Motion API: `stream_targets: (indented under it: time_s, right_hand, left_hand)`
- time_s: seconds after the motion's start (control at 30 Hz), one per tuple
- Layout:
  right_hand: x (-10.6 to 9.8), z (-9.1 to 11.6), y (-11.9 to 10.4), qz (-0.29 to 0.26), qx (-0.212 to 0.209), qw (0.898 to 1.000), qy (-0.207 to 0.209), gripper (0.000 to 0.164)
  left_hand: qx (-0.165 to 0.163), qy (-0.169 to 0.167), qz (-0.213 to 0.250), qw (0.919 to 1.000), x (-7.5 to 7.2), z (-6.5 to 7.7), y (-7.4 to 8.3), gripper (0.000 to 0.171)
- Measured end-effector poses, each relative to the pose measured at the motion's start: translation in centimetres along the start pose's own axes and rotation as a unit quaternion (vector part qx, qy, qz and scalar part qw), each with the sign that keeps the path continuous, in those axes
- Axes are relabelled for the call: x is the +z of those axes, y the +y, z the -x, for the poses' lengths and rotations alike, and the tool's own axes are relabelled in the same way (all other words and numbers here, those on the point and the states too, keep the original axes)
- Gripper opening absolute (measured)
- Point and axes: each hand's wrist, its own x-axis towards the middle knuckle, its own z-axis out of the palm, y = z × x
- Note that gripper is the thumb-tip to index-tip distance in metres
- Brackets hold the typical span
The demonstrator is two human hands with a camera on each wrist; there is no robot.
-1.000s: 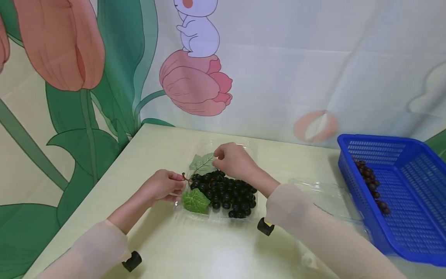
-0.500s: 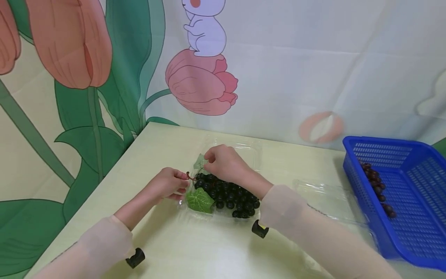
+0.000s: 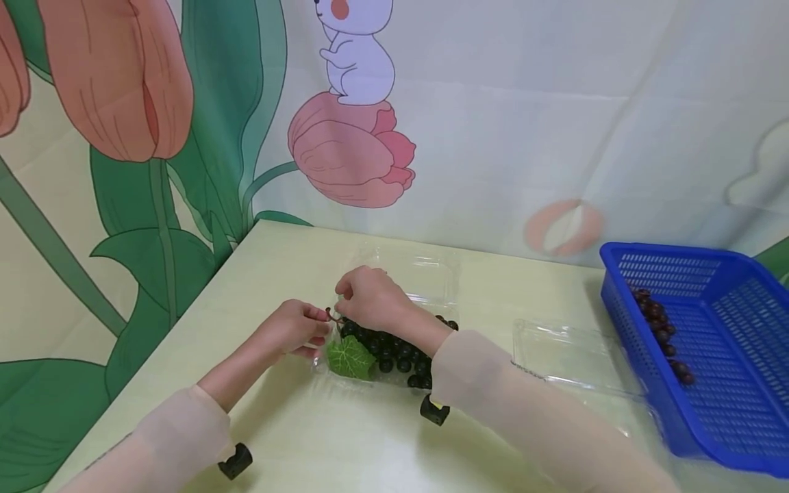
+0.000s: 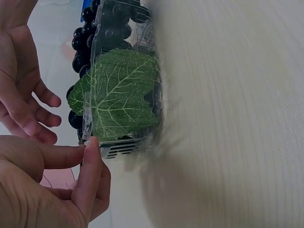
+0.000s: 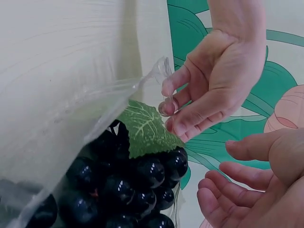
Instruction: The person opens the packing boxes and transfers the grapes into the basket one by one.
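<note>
A bunch of black grapes with a green leaf lies in a clear plastic clamshell box, its lid laid back towards the wall. My left hand is at the box's left corner; in both wrist views its thumb and finger pinch the clear plastic edge, close by the brown stem. Above the grapes hovers my right hand, its fingers loosely bent with nothing between them. It hides the grapes' far side and the upper leaf in the head view.
A blue basket with dark red grapes along its left side stands at the right. Another clear plastic box lies between it and the grapes. A printed cloth hangs behind the table.
My right hand has moved left over the grapes, towards the stem and my left hand, and now covers the upper leaf. The left hand stays at the box's corner.
</note>
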Motion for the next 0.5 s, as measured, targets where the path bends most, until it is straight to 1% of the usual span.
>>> stream_targets:
  time_s: [0.17,0.3,0.33,0.5]
  right_hand:
    - [0.6,-0.5,-0.2,0.012,0.017,1.0,-0.014,0.029]
    - [1.1,-0.7,-0.2,0.017,0.032,0.999,-0.024,0.011]
    - [1.2,-0.8,-0.1,0.02,0.035,0.999,-0.026,0.01]
    - [1.9,-1.0,0.0,0.049,0.039,0.998,-0.02,0.013]
  left_hand:
    - [0.0,-0.001,0.0,1.0,0.1,-0.2,0.0,0.017]
    - [0.001,-0.001,0.0,1.0,0.0,-0.3,-0.2,0.018]
    - [0.001,-0.002,-0.002,1.0,0.0,-0.3,-0.2,0.019]
    - [0.0,-0.005,-0.002,1.0,0.0,-0.4,-0.3,0.019]
